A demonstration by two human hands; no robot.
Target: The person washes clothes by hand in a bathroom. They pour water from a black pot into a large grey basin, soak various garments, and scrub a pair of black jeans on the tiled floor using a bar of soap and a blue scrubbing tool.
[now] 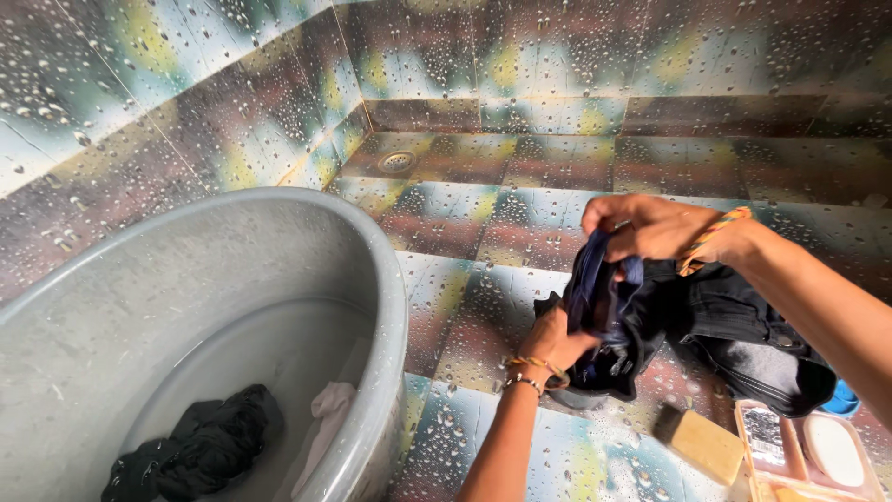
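Observation:
My right hand (650,228) grips the upper part of a dark navy and black garment (715,316), which hangs and bunches above the tiled floor. Lower down, my left hand (555,342) clutches the same garment from beneath. Both wrists wear woven bracelets. The garment drapes to the right, over the floor near a soap tray.
A large grey plastic tub (372,270) stands at the left, holding a black cloth (200,446) and a pale pink cloth (325,414). A yellowish soap bar (701,444) lies on the wet floor beside a pink soap tray (808,455). A floor drain (398,162) sits in the far corner.

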